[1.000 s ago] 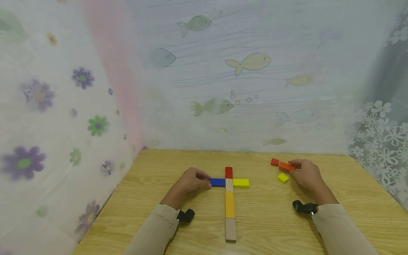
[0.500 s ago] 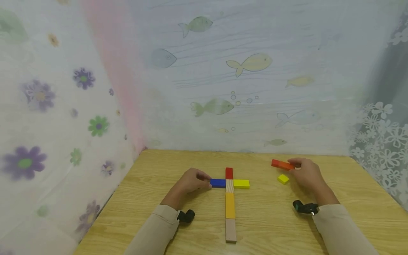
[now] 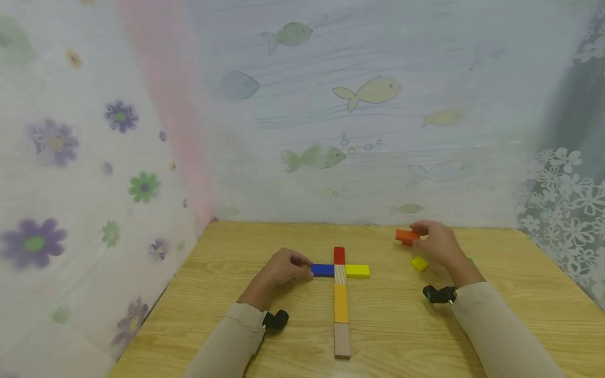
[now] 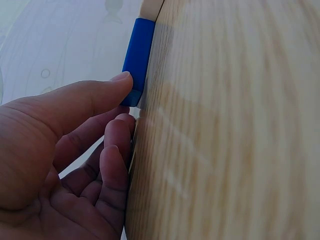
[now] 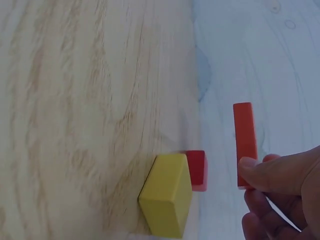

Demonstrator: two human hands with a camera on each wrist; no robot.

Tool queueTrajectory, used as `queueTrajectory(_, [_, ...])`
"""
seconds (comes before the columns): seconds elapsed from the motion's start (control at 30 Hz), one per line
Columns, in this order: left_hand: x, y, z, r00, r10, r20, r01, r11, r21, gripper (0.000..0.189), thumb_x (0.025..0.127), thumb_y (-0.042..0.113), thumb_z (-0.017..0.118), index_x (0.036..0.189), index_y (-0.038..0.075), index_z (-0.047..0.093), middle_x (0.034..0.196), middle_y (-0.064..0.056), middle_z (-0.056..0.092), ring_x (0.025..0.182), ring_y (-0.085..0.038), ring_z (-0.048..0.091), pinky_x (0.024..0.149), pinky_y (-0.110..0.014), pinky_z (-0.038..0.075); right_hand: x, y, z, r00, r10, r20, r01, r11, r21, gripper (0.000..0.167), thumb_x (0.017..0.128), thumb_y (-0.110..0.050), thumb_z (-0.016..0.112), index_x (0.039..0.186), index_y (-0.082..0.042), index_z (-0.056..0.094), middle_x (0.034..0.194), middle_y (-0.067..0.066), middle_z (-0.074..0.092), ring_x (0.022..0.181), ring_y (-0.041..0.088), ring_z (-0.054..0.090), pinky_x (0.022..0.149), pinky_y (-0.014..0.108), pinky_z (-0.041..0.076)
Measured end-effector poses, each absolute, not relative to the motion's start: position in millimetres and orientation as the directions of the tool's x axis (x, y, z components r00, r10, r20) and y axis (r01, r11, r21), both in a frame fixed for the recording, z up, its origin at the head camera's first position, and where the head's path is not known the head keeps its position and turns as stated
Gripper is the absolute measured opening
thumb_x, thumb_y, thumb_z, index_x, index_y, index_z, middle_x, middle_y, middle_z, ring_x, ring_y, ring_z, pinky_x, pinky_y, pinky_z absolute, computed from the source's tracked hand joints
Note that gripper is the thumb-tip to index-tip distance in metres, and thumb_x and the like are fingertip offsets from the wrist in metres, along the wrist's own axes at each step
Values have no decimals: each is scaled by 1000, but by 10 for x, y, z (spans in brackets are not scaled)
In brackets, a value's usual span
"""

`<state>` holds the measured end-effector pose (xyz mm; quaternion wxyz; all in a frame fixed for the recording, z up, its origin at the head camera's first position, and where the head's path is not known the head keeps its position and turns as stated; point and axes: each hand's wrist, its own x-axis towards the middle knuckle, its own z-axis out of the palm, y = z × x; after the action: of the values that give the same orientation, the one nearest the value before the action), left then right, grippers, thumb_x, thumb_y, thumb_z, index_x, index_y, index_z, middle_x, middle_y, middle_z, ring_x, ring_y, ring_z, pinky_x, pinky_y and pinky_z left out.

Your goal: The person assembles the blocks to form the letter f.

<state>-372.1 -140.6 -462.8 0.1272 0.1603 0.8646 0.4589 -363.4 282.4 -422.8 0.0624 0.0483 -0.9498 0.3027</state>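
Note:
My left hand pinches the outer end of a blue block lying flat; in the left wrist view its thumb lies on that block. The block's other end meets a striped wood block at the centre of a cross of blocks. At the back right, my right hand holds an orange block between thumb and fingers, raised off the table. Below it a small red block sits on the table, mostly hidden in the head view. A loose yellow block lies nearer, apart from the hand.
The cross also has a red block at its top, a yellow block on its right, then an amber block and a grey-brown block running toward me. A fish-patterned curtain hangs behind the wooden table.
My right hand has lifted the orange block off the table, moving it left and back, over the small red block. That orange block touched the red one half a second ago. The left hand stays put.

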Motion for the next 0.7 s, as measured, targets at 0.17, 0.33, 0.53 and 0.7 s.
queueTrajectory(0.17, [-3710,-1403,-4620,-918,388,-80,154,537,830,24,87,26,86,109,19,81,103,1,74,91,-18,63,77,-32,56,-3727,2743,-4183,-983,-78,166,-158,818,-553,43,98,-8,67,140,0,62,136,26,64,124,46,58,103,62,47])
queueTrajectory(0.33, [-3688,-1393,-4606,-921,380,-85,149,545,825,23,88,27,85,109,21,81,105,1,74,93,-18,63,79,-33,56,-3785,2651,-4132,-980,-100,171,-181,806,-563,43,97,-7,69,138,1,62,134,24,66,121,44,61,98,56,54])
queueTrajectory(0.53, [-3669,-1385,-4593,-920,383,-75,159,545,823,24,87,24,85,110,18,81,106,0,74,95,-18,63,79,-34,56,-3826,2534,-4079,-979,-117,169,-195,789,-582,43,97,-6,69,138,3,62,134,25,66,121,44,62,101,56,52])
queueTrajectory(0.7, [-3676,-1386,-4587,-921,382,-73,164,550,819,23,87,24,85,110,18,81,106,0,74,95,-18,63,79,-33,56,-3878,2472,-4066,-976,-133,173,-210,788,-579,42,96,-3,69,137,3,63,133,25,66,119,44,63,97,55,55])
